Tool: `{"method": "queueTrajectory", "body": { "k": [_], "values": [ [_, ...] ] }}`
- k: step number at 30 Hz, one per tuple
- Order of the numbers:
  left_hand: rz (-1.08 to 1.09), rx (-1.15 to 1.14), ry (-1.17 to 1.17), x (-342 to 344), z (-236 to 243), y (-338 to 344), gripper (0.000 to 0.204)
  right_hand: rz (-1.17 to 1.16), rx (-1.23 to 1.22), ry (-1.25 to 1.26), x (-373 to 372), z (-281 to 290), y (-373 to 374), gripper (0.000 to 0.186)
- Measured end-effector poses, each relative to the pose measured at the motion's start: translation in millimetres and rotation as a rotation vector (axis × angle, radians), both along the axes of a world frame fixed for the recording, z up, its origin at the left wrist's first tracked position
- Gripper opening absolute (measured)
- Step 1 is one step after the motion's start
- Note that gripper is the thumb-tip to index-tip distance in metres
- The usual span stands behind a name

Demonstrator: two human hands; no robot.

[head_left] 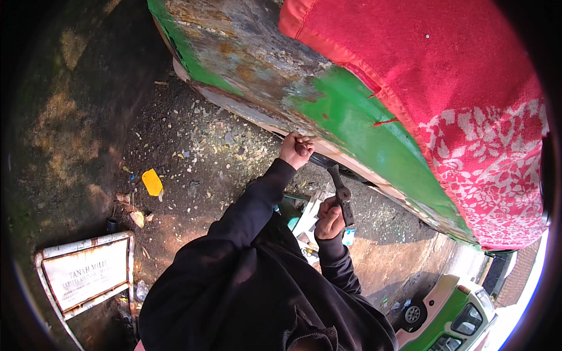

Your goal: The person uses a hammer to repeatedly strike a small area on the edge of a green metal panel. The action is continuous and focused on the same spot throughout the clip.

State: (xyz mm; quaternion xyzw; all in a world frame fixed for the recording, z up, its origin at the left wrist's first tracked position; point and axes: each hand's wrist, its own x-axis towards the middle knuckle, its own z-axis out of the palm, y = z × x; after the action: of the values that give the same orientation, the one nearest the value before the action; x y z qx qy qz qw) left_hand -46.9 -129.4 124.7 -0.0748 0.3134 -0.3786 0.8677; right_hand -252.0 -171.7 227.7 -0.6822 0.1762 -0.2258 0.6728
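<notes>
My left hand [291, 153] is closed round a tool with a rounded brown handle end [302, 150], held against the lower edge of a vehicle's body panel [357, 126]. The tool's working end is hidden. My right hand [330, 221] grips a dark metal hammer [341, 190], whose head is raised a short way to the right of my left hand. Most of its handle is hidden by my fingers. The panel is green, with a large patch of stripped, rusty metal.
A red and white patterned cloth [468, 76] drapes over the vehicle. Paint flakes [219, 134] litter the dark ground beside a yellow piece [152, 182]. A white framed sign [88, 272] stands at lower left; a green and white vehicle [451, 316] is at lower right.
</notes>
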Motion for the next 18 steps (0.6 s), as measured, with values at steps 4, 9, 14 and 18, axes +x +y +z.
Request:
{"method": "queueTrajectory", "body": {
  "k": [4,9,14,18],
  "values": [
    [-0.044,-0.019,-0.039,-5,13,-15,0.021,0.079,-0.373,-0.143,2,-53,-20,0.045],
    [-0.015,0.055,0.014,0,-31,7,0.024,0.134,-0.518,0.224,24,-11,-6,0.028],
    [-0.141,0.129,-0.235,-27,-14,7,0.023,0.101,-0.266,0.198,10,9,-11,0.043],
    [-0.213,0.136,-0.3,-28,7,16,0.025,0.104,-0.215,0.231,9,8,-12,0.046]
  ]
}}
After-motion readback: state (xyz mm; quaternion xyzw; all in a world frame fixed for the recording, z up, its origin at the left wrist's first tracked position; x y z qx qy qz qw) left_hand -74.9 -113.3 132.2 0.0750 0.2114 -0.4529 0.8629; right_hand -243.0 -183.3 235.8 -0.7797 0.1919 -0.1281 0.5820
